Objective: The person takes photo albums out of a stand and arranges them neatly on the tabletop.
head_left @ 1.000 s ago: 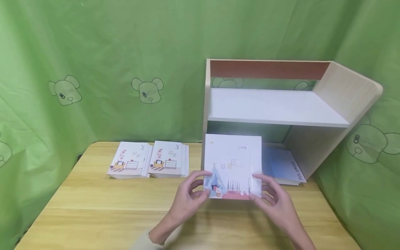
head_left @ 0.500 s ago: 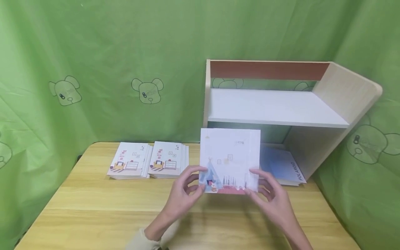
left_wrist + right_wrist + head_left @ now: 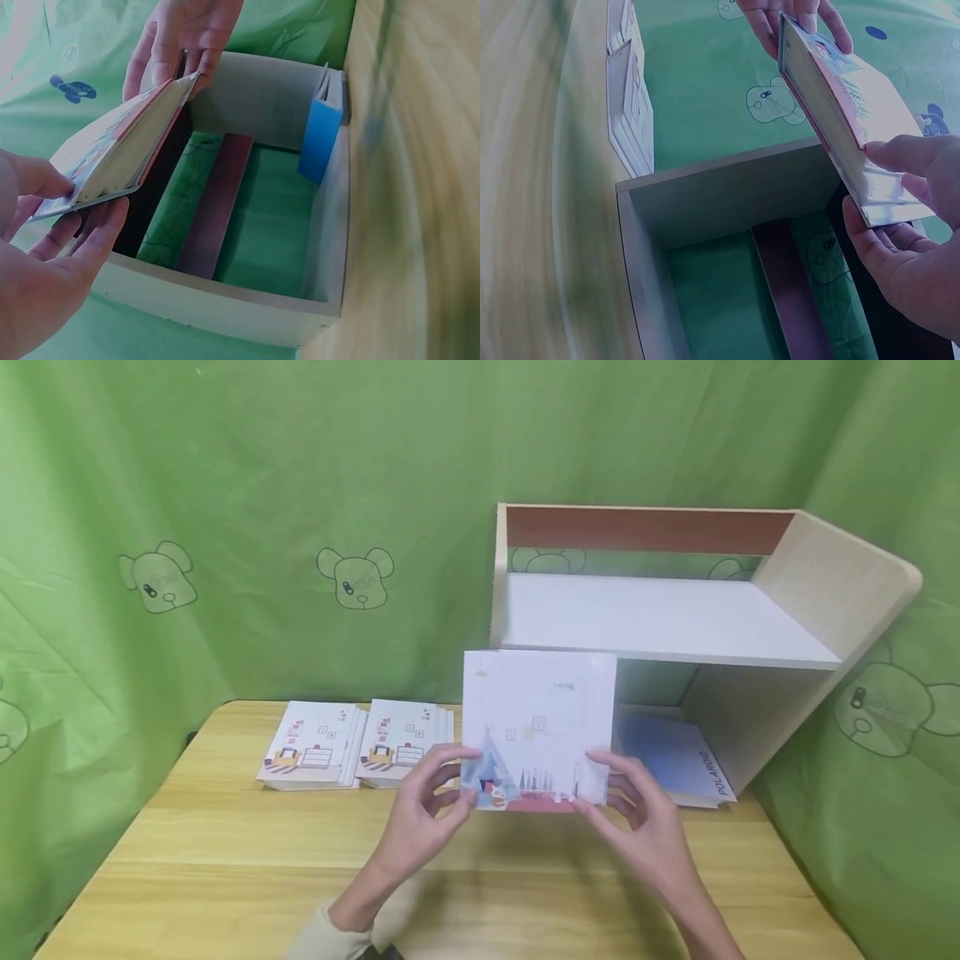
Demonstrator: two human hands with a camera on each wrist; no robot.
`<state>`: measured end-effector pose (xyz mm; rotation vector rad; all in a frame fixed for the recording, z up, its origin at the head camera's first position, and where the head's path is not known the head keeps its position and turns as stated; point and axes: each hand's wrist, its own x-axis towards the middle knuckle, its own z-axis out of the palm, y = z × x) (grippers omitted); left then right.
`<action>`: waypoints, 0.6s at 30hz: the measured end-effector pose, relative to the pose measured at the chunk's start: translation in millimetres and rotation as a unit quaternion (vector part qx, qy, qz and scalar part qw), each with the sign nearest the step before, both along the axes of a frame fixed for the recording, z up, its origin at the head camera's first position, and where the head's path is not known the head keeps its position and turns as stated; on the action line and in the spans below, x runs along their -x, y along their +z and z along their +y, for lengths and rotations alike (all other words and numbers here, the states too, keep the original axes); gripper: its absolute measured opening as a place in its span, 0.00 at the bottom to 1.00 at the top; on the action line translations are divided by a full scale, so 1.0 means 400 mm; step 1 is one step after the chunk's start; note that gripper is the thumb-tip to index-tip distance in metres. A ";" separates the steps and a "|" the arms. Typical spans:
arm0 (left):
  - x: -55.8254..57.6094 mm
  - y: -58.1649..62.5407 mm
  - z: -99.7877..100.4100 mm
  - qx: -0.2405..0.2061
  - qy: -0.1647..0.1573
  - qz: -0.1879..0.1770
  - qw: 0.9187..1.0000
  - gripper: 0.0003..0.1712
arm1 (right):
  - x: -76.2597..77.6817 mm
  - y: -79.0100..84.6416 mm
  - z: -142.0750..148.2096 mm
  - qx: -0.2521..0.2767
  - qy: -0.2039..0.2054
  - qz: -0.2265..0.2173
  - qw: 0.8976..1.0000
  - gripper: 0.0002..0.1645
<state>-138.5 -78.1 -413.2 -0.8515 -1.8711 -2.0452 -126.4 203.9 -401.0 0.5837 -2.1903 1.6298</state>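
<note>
A thick white photo album (image 3: 536, 710) with a blue tent and pink floor on its cover is held up, tilted, above the table in front of the shelf. My left hand (image 3: 420, 810) pinches its lower left edge, thumb on the cover and fingers beneath. At the lower right edge my right hand (image 3: 645, 818) grips it the same way. The left wrist view shows the page block of the album (image 3: 135, 142) between its covers. In the right wrist view the fingers of my right hand (image 3: 922, 262) lie under the album.
Two white photo album stacks (image 3: 307, 747) lie side by side at the table's back left. A wooden shelf unit (image 3: 667, 618) stands at the right, with a blue POLAROID album (image 3: 675, 760) in its lower compartment. A green curtain (image 3: 262, 485) hangs behind the wooden table (image 3: 225, 860).
Both hands have raised the album and carried it a little to the left, away from the lower compartment. The other albums and the shelf have stayed in place.
</note>
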 end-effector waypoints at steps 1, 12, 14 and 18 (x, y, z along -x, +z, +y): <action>-0.001 0.004 -0.002 0.001 0.001 0.001 1.000 0.29 | 0.001 0.002 -0.001 0.000 0.002 -0.001 1.000 0.41; -0.003 0.034 -0.032 0.011 0.028 0.014 0.999 0.28 | 0.019 0.029 -0.031 0.012 0.017 0.019 1.000 0.40; -0.003 0.040 -0.040 0.012 0.031 0.012 0.999 0.28 | 0.023 0.033 -0.039 0.013 0.019 0.022 0.999 0.39; -0.001 0.049 -0.054 0.011 0.038 0.019 0.999 0.28 | 0.030 0.042 -0.056 0.015 0.023 0.029 0.999 0.39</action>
